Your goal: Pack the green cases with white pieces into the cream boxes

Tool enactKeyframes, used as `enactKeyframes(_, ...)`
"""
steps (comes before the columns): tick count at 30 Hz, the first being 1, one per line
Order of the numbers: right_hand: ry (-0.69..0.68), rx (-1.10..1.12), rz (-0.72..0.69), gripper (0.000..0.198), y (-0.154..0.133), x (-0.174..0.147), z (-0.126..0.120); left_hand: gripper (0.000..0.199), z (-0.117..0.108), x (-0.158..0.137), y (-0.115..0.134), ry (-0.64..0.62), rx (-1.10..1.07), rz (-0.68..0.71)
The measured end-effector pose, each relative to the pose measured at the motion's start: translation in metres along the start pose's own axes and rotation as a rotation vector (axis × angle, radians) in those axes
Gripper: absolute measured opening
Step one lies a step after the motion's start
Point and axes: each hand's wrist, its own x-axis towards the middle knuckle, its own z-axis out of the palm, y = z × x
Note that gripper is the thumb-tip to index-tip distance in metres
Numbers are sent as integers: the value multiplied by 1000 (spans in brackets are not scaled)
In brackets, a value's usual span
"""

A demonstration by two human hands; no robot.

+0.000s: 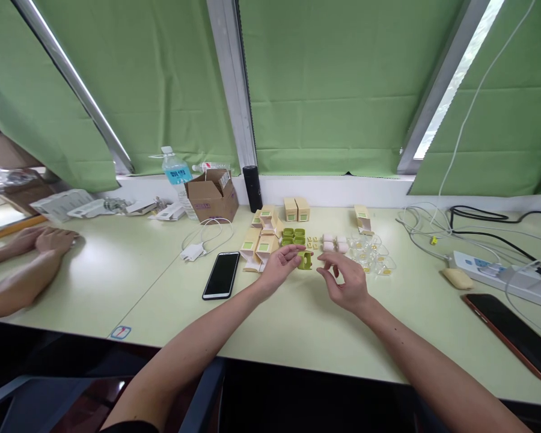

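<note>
My left hand (279, 266) grips a small green plastic case (305, 260) with an opening in its face, raised just above the table. Just right of it, my right hand (345, 281) has its thumb and index finger curved towards the case with a gap between the tips; I see nothing in them. Behind my left hand several green cases (293, 236) stand together. Beside them lie small yellow pieces (312, 242), white rounded pieces (335, 242) and a cluster of clear plastic parts (373, 254).
Opened small cartons (258, 245) and a phone (221, 275) lie to the left. Two closed cartons (296, 209), a black flask (252, 188) and a cardboard box (211, 195) stand behind. Rightward are a power strip (500, 273), cables and another phone (514, 331). Another person's hands (56, 240) rest far left.
</note>
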Motion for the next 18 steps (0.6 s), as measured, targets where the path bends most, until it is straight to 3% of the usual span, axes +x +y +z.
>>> enactKeyframes(3, -60, 92, 115, 57, -2, -2, 2, 48, 1, 1, 0, 65, 4, 10)
enactKeyframes(5, -124, 137, 182, 64, -3, -5, 7, 50, 3, 0, -1, 81, -3, 15)
enactKeyframes(11, -67, 205, 244, 39, -2, -10, 20, 58, 10, -4, -3, 60, 19, 74)
enactKeyframes(18, -29, 201, 313, 38, -2, -6, 15, 40, 10, -4, -1, 97, 220, 121)
